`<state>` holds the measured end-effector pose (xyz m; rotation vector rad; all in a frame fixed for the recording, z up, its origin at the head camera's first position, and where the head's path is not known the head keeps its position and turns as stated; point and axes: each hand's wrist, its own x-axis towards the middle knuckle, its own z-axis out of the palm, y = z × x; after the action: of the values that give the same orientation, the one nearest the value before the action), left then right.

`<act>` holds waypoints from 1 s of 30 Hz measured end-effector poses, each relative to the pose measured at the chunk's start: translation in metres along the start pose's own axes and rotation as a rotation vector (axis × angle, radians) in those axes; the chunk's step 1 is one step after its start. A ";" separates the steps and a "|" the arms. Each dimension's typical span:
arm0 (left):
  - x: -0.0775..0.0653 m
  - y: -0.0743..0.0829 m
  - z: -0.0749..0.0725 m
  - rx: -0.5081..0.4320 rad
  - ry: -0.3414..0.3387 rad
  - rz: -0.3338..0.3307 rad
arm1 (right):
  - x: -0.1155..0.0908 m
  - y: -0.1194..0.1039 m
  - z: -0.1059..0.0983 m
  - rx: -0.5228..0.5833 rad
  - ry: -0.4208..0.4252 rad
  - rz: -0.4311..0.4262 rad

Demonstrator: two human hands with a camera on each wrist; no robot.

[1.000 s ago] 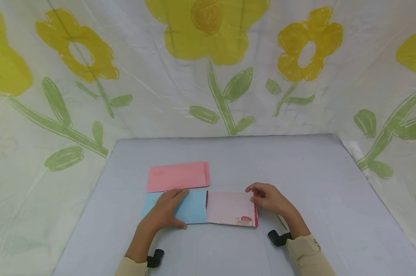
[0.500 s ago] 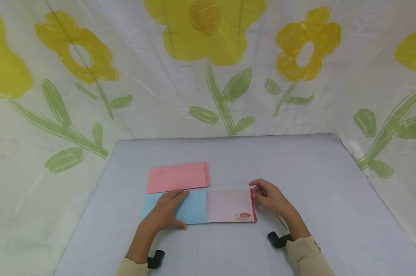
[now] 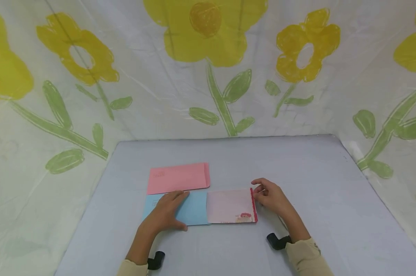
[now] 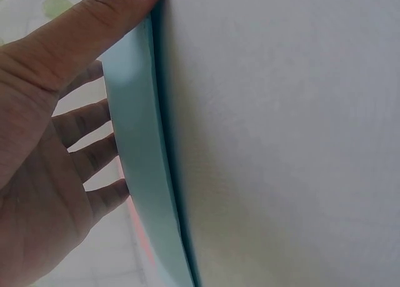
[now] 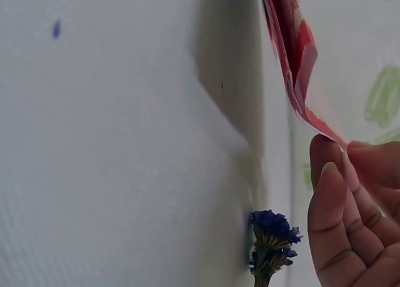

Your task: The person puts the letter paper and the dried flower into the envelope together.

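Beige sleeves [image 3: 309,256] are lying nearest you. Beyond them, your left hand [image 3: 164,213] is steadying the blue envelope [image 3: 195,210], fingers spread apart and thumb resting along its near edge. Your right hand [image 3: 270,197] is pinching the red-trimmed end of the card [image 3: 228,206] between thumb and fingertips; close by that hand, the right wrist view is showing a blue flower [image 5: 272,234]. The card is extending rightward from the blue envelope, its hidden left end apparently sitting inside. Judging by that, the two are already lining up, but most of the card is showing outside, so most of the insertion seems left to do. Farther off, the pink envelope [image 3: 178,178] is lying just beyond the blue one; whether it is holding anything, you cannot tell.
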<state>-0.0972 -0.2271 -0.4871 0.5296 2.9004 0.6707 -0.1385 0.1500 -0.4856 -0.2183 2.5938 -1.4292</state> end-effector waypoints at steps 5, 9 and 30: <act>0.000 -0.001 0.000 0.008 0.000 0.008 | -0.002 -0.001 0.006 0.033 0.055 0.052; 0.001 -0.002 0.000 0.005 0.000 0.011 | -0.007 -0.002 0.012 0.049 0.099 0.090; 0.000 -0.001 0.000 -0.007 -0.001 0.002 | -0.020 -0.006 0.027 0.083 0.123 0.133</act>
<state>-0.0973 -0.2281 -0.4873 0.5320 2.8960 0.6809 -0.1126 0.1285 -0.4928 0.0542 2.5812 -1.5430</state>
